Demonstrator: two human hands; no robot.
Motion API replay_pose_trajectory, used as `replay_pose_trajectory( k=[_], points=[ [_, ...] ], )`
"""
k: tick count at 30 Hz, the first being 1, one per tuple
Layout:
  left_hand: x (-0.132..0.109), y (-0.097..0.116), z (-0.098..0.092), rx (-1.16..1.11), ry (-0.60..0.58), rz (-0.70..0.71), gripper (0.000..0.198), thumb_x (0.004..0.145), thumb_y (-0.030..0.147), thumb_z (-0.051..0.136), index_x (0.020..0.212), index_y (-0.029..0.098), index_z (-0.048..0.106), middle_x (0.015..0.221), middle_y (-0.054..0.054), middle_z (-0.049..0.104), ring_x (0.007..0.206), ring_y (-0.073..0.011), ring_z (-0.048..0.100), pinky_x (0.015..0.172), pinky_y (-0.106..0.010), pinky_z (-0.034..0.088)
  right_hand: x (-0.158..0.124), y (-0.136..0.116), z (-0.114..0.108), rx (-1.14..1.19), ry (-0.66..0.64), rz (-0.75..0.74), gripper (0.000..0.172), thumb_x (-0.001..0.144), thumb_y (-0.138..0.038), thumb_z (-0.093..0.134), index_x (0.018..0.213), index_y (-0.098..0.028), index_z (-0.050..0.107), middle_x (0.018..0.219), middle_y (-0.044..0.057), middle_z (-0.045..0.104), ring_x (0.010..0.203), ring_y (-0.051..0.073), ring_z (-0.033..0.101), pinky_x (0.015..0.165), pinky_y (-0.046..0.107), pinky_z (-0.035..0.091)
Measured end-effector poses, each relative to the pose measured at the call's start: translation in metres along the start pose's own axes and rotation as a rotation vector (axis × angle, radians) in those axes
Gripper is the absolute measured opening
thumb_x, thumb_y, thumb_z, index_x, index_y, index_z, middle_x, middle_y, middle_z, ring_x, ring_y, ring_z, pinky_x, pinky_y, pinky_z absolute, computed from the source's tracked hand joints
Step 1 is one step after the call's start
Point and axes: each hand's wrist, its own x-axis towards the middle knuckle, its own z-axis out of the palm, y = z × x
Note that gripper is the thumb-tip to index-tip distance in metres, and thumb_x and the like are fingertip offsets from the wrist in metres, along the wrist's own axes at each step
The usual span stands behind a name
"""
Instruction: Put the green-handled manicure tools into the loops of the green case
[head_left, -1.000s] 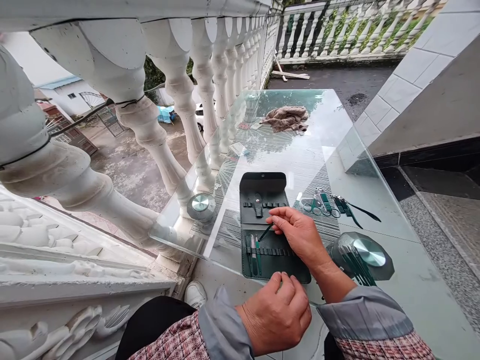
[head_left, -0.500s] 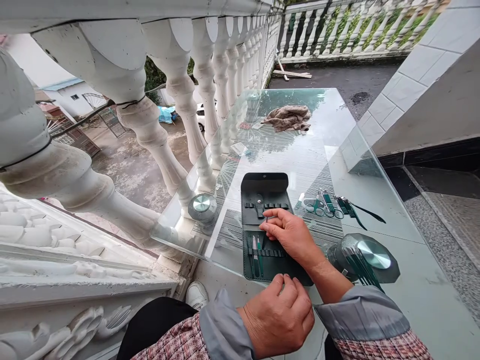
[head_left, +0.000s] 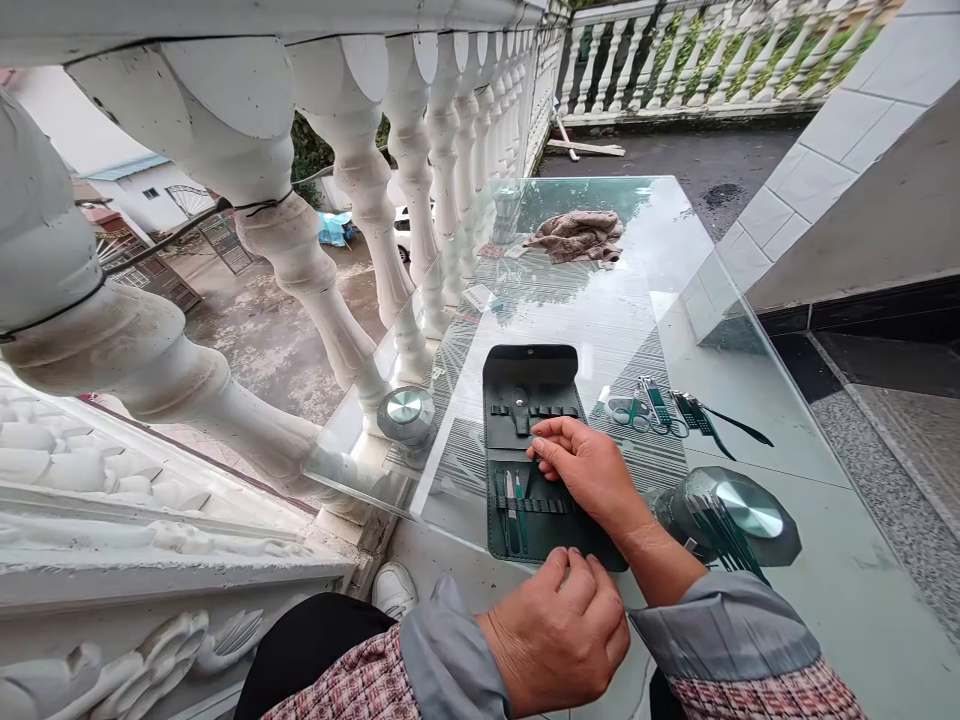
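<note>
A dark green manicure case (head_left: 531, 440) lies unfolded on the glass table. Several slim tools, tweezers-like pieces among them (head_left: 512, 512), sit in the elastic loops of its lower half. Over the middle of the case is my right hand (head_left: 592, 475), thumb and fingers pinched together; what they hold, if anything, is hidden. My left hand (head_left: 559, 630) rests at the near edge of the case, fingers curled and pressed together, and their grip is hidden from view. To the right lie small scissors (head_left: 651, 420), nail clippers (head_left: 686, 410) and several thin dark tools (head_left: 724, 535).
The glass table (head_left: 840, 540) stands on round metal-capped supports (head_left: 405, 408). A crumpled brown cloth (head_left: 576, 237) lies at its far end. White balusters (head_left: 360, 190) run along the left, and a tiled sloping wall (head_left: 817, 150) rises on the right.
My right hand has shifted slightly right over the case. The thin dark tip that showed at its fingertips no longer shows there. My left hand is nearly still.
</note>
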Motion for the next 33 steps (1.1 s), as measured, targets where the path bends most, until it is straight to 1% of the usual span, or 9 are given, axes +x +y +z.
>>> replay_pose_trajectory(
  k=[7, 10, 13, 15, 17, 21, 26, 31, 33],
  points=[
    [0.000, 0.001, 0.001, -0.004, 0.006, -0.012, 0.029, 0.091, 0.020, 0.038, 0.106, 0.006, 0.058, 0.110, -0.019, 0.058, 0.094, -0.0263, 0.059, 0.078, -0.041, 0.045, 0.003, 0.000, 0.003, -0.099, 0.008, 0.029, 0.020, 0.072, -0.034, 0.055, 0.084, -0.019, 0.060, 0.065, 0.000, 0.064, 0.050, 0.011, 0.055, 0.046, 0.024, 0.047],
    [0.001, 0.002, 0.002, -0.019, 0.017, -0.023, 0.028, 0.090, 0.020, 0.039, 0.104, 0.006, 0.059, 0.109, -0.019, 0.058, 0.093, -0.0260, 0.059, 0.079, -0.040, 0.046, 0.003, -0.002, 0.003, -0.154, -0.008, 0.008, 0.017, 0.072, -0.030, 0.056, 0.084, -0.020, 0.063, 0.067, 0.001, 0.064, 0.055, 0.013, 0.057, 0.052, 0.027, 0.047],
    [0.000, 0.002, 0.004, -0.048, 0.020, -0.030, 0.026, 0.090, 0.019, 0.038, 0.102, 0.007, 0.058, 0.110, -0.018, 0.058, 0.093, -0.0253, 0.059, 0.079, -0.040, 0.046, 0.001, -0.004, 0.004, -0.335, -0.036, -0.123, 0.014, 0.075, -0.028, 0.055, 0.081, -0.022, 0.066, 0.079, 0.002, 0.067, 0.074, 0.017, 0.060, 0.070, 0.032, 0.046],
    [0.000, 0.003, 0.006, -0.061, 0.022, -0.035, 0.026, 0.091, 0.019, 0.038, 0.101, 0.008, 0.058, 0.110, -0.018, 0.058, 0.095, -0.0250, 0.059, 0.080, -0.039, 0.046, -0.002, -0.005, 0.004, -0.487, -0.066, -0.220, 0.017, 0.080, -0.028, 0.051, 0.079, -0.022, 0.066, 0.084, 0.002, 0.067, 0.082, 0.018, 0.060, 0.077, 0.033, 0.043],
    [-0.001, 0.003, 0.007, -0.067, 0.025, -0.044, 0.026, 0.091, 0.018, 0.038, 0.102, 0.007, 0.058, 0.110, -0.018, 0.058, 0.096, -0.0248, 0.059, 0.081, -0.039, 0.046, -0.004, -0.004, 0.004, -0.582, -0.091, -0.266, 0.020, 0.083, -0.028, 0.048, 0.077, -0.022, 0.066, 0.082, 0.003, 0.066, 0.080, 0.017, 0.059, 0.076, 0.032, 0.043],
    [-0.002, 0.002, 0.007, -0.074, 0.018, -0.045, 0.025, 0.091, 0.019, 0.039, 0.103, 0.007, 0.057, 0.110, -0.018, 0.058, 0.097, -0.0246, 0.059, 0.083, -0.039, 0.045, -0.008, -0.001, 0.001, -0.684, -0.120, -0.364, 0.021, 0.084, -0.023, 0.047, 0.079, -0.022, 0.066, 0.081, 0.003, 0.063, 0.078, 0.016, 0.057, 0.073, 0.029, 0.043],
    [-0.002, 0.001, 0.007, -0.079, 0.031, -0.046, 0.023, 0.091, 0.020, 0.040, 0.102, 0.008, 0.057, 0.110, -0.017, 0.058, 0.096, -0.0246, 0.059, 0.084, -0.039, 0.044, -0.015, 0.003, -0.003, -0.804, -0.118, -0.461, 0.025, 0.085, -0.017, 0.043, 0.084, -0.021, 0.067, 0.081, 0.005, 0.059, 0.077, 0.016, 0.054, 0.070, 0.029, 0.044],
    [-0.002, 0.001, 0.007, -0.113, 0.015, -0.044, 0.019, 0.091, 0.018, 0.041, 0.097, 0.011, 0.057, 0.106, -0.015, 0.059, 0.093, -0.0227, 0.059, 0.083, -0.040, 0.044, -0.021, 0.007, -0.003, -0.883, -0.127, -0.571, 0.028, 0.087, -0.015, 0.040, 0.082, -0.021, 0.068, 0.082, 0.006, 0.058, 0.077, 0.016, 0.052, 0.070, 0.029, 0.043],
    [-0.001, 0.002, 0.008, -0.128, 0.015, -0.046, 0.018, 0.090, 0.018, 0.042, 0.095, 0.011, 0.058, 0.103, -0.013, 0.060, 0.091, -0.0223, 0.059, 0.082, -0.040, 0.045, -0.021, 0.008, -0.004, -0.887, -0.137, -0.588, 0.028, 0.087, -0.014, 0.040, 0.082, -0.021, 0.068, 0.081, 0.006, 0.058, 0.078, 0.016, 0.052, 0.070, 0.029, 0.043]
  ],
)
